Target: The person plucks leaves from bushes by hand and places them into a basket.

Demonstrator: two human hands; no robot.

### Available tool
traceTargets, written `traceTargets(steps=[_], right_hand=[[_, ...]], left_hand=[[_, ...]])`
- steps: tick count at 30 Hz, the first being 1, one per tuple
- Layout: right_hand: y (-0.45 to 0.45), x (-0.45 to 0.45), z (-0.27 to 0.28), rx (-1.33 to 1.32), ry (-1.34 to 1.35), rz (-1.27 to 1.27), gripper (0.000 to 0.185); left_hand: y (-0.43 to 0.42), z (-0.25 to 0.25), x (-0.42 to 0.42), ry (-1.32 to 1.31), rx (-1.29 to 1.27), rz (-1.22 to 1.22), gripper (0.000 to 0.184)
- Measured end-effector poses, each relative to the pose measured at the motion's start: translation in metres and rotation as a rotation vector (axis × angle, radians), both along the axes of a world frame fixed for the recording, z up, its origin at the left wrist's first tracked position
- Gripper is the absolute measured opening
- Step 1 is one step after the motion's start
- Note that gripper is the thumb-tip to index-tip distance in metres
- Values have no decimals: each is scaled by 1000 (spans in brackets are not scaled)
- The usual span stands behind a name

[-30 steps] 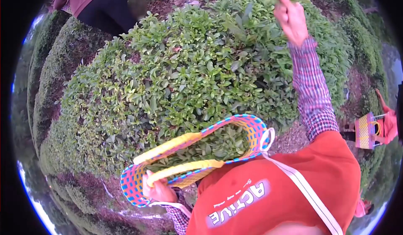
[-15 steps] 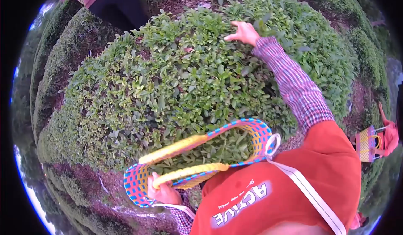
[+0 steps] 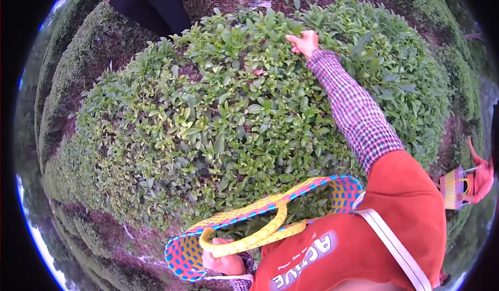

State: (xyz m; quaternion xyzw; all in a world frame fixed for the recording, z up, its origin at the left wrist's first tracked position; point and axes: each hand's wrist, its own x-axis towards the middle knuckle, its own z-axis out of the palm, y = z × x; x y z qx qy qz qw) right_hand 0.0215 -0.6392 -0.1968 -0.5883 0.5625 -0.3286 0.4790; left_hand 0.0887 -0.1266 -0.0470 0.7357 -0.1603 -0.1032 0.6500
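My right hand [image 3: 305, 42] reaches over the top of a leafy green bush [image 3: 223, 109] that looks like tea. Its fingers are pinched together at the leaves, and a little green shows beside the fingertips. A woven basket [image 3: 185, 252] in blue, pink and yellow hangs against my body, with picked green leaves [image 3: 306, 208] inside. At the basket's near left end, my left hand [image 3: 226, 262] is closed at the yellow braided handle [image 3: 260, 244], which partly covers the fingers.
A person in dark trousers [image 3: 150, 5] stands beyond the bush at upper left. Far right, another person in red [image 3: 481, 182] has a yellow woven basket [image 3: 452, 187]. More hedge rows [image 3: 67, 78] run along the left, with brown ground [image 3: 112, 228] between them.
My right hand's thumb and finger, spread before, have closed together at the leaves. The basket has tipped and shifted down and right in view, its handles now closer together; my left hand moved with it.
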Motion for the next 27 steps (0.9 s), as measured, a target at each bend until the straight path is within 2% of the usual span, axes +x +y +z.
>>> traceTargets(steps=[3, 5, 7, 8, 9, 10, 12, 14, 17, 18, 20, 22, 23, 24, 25, 27], right_hand=[[16, -15, -8, 55, -395, -91, 17], [29, -18, 2, 200, -538, -228, 15], [24, -24, 8, 201, -876, -335, 9], [10, -31, 22, 69, -943, -302, 10], [-1, -41, 48, -69, -1008, -278, 11], [0, -45, 78, -121, -940, -182, 11], [15, -59, 141, -163, -824, -1, 13], [79, -86, 179, -108, -747, 143, 18], [209, -139, 210, -43, -251, 402, 30], [244, -150, 207, 57, -317, 523, 20], [281, -159, 159, -459, -55, 1169, 25], [296, -161, 147, -524, 69, 1336, 33], [282, -155, 148, -339, 73, 1344, 37], [264, -150, 151, -348, -60, 1153, 28], [248, -144, 156, 77, -98, 900, 22], [186, -125, 130, -131, 73, 700, 19]], left_hand=[[3, 0, 0, -26, -26, -16, 15], [6, -7, -5, -19, -100, 37, 14], [31, -22, 3, 67, -93, -53, 27], [42, -29, 9, 136, -114, -79, 31], [32, -18, 4, 71, -20, -66, 35], [21, -8, -1, 8, 75, -50, 40], [-5, 7, -6, 0, 63, -26, 25], [3, 7, -1, 2, 101, -9, 20], [-1, 10, -5, -24, 64, 22, 20], [8, 5, -6, -48, 54, 28, 20], [14, 2, -10, -84, 34, 51, 22], [20, 4, -19, -91, -13, 26, 24], [19, 5, -22, -98, -46, 16, 25], [18, 9, -26, -48, -49, 20, 29], [22, 6, -25, -62, -54, -12, 28], [19, 11, -30, -14, -24, 55, 30]])
